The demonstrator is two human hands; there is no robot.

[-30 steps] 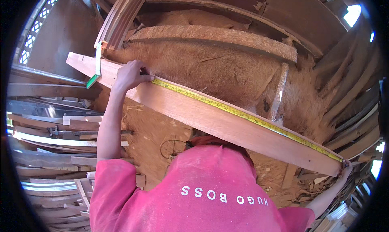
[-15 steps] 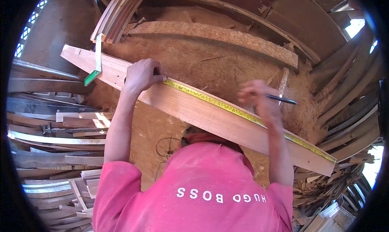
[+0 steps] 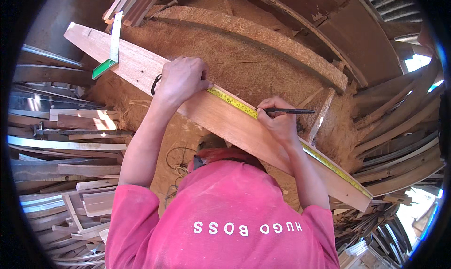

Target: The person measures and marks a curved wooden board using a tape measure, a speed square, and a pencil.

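Along the far edge of the plank [image 3: 221, 121] runs yellow tape [image 3: 231, 99], L hand [image 3: 182, 81] curled tight on its L end, while R hand [image 3: 281, 125], hovering a moment ago, is now down w/ dark pen [image 3: 293, 111] pinched btwn fingers, tip by tape, i.e. pen's at the scale.

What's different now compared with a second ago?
The right hand has left the right end of the wooden plank and moved leftward, partway along the yellow tape measure, now gripping a dark pen there. The left hand stays at the tape's left end; the green-handled try square still lies across the plank.
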